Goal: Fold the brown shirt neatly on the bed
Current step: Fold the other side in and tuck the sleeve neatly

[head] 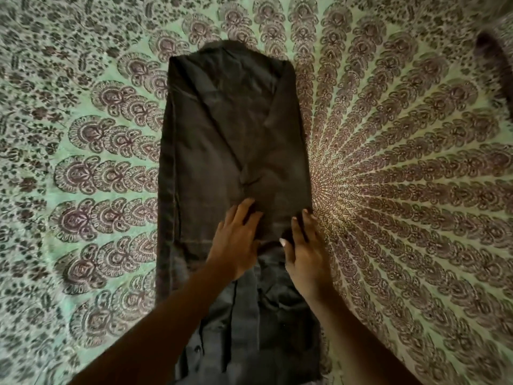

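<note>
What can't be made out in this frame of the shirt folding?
- Shirt hem: cut off by the head view's bottom edge and covered by both forearms.
- Fabric under the left hand and right hand: hidden by the flat palms.
- Dark shape at upper right: blurred and cut by the edge, unidentifiable.
- Buttons and collar detail: lost in dim light.

Matt, creased brown cloth shirt (222, 140) on printed woven-cloth bedspread (402, 162)
</note>
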Demonstrator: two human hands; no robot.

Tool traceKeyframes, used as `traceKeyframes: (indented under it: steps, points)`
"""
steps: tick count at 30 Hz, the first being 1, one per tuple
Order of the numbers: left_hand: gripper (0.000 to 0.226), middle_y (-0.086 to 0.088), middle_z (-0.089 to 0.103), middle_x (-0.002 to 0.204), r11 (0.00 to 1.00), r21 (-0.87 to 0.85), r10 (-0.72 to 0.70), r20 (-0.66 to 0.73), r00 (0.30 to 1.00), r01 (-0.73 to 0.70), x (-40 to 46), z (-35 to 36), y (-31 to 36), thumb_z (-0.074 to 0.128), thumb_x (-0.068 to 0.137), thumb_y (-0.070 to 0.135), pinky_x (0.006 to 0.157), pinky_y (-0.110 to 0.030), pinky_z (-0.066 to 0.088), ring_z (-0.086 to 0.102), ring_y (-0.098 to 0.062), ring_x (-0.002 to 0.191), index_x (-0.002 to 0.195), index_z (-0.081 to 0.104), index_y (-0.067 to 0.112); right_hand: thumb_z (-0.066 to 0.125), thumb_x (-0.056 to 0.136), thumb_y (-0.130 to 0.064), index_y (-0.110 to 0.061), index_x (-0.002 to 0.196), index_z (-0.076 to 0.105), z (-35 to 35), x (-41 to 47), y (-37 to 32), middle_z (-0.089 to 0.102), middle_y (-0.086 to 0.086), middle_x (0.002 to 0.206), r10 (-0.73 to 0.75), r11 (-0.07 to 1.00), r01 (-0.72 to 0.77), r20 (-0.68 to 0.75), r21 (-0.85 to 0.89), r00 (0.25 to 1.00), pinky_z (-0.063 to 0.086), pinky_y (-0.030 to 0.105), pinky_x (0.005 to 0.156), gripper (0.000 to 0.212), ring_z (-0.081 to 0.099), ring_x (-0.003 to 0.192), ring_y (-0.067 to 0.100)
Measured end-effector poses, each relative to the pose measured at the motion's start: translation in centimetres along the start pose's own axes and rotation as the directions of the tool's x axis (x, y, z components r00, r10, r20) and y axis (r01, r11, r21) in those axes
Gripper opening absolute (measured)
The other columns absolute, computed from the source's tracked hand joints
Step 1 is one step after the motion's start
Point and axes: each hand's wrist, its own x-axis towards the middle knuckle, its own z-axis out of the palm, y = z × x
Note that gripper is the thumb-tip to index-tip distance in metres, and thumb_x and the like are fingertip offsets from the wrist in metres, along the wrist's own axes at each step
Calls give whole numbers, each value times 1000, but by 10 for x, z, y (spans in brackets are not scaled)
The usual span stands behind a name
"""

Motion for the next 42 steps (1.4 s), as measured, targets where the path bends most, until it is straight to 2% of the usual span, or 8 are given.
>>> traceKeyframes:
  steps: [5, 9, 14, 21, 24, 30, 35, 42]
  points:
    - [52, -8, 44, 135, 841, -417, -370, 25, 929, 346, -47, 25, 27, 60, 92, 11, 91, -42, 56, 57, -30, 113, 139, 44, 22, 69, 90, -17, 0, 128, 64, -13, -29, 7, 55, 23, 137, 195, 966, -190, -13, 174, 981, 58, 52, 93, 42, 55, 125, 42]
    - [47, -8, 66, 105, 683, -576, -480, 110, 870, 450, -88, 51, 52, 67, 88, 13, 69, -36, 57, 69, -27, 91, 126, 42, 25, 75, 88, -22, -4, 129, 63, -28, -55, 12, 56, 21, 126, 274, 946, -288, 110, 148, 955, 57, 48, 88, 46, 57, 116, 40]
    - [42, -5, 63, 95, 656, -558, -565, 83, 821, 508, -134, 91, 70, 74, 82, 15, 66, -40, 57, 66, -25, 81, 99, 40, 31, 76, 88, -28, -9, 119, 56, -28, -98, 18, 60, 16, 115, 329, 903, -367, 190, 223, 925, 54, 38, 77, 42, 60, 106, 36]
    - [31, -9, 65, 99, 630, -604, -642, -52, 765, 488, -155, 103, 65, 75, 84, 12, 73, -35, 53, 64, -28, 88, 105, 54, 18, 79, 84, -23, -18, 87, 62, -27, -129, 18, 67, -4, 77, 346, 749, -461, 313, 476, 885, 53, 35, 60, 17, 67, 73, 19]
    - [29, -12, 64, 96, 641, -597, -644, -78, 761, 482, -161, 108, 60, 76, 84, 13, 70, -31, 49, 63, -28, 85, 102, 53, 20, 76, 88, -17, -29, 70, 51, -29, -137, 15, 56, -12, 65, 338, 750, -448, 300, 487, 892, 37, 27, 52, 33, 54, 59, 5]
    - [30, -11, 65, 90, 656, -589, -631, -86, 771, 471, -173, 119, 53, 75, 82, 14, 73, -39, 56, 63, -30, 83, 93, 51, 29, 78, 85, -17, -25, 78, 57, -30, -146, 16, 58, -16, 67, 356, 751, -450, 276, 484, 893, 37, 21, 53, 24, 57, 62, 5]
    - [29, -8, 67, 87, 661, -582, -631, -88, 771, 474, -178, 120, 50, 79, 80, 14, 73, -38, 54, 64, -29, 84, 99, 58, 20, 84, 78, -25, -18, 99, 58, -29, -156, 18, 61, 4, 99, 348, 868, -362, 103, 339, 932, 47, 33, 66, 35, 57, 87, 22]
    - [22, -13, 63, 89, 724, -496, -575, -49, 817, 480, -183, 110, 53, 70, 87, 20, 74, -47, 57, 64, -37, 82, 102, 54, 21, 82, 83, -36, -14, 84, 65, -33, -161, 4, 69, 2, 75, 297, 894, -333, 161, 299, 941, 46, 30, 60, 28, 65, 71, 23]
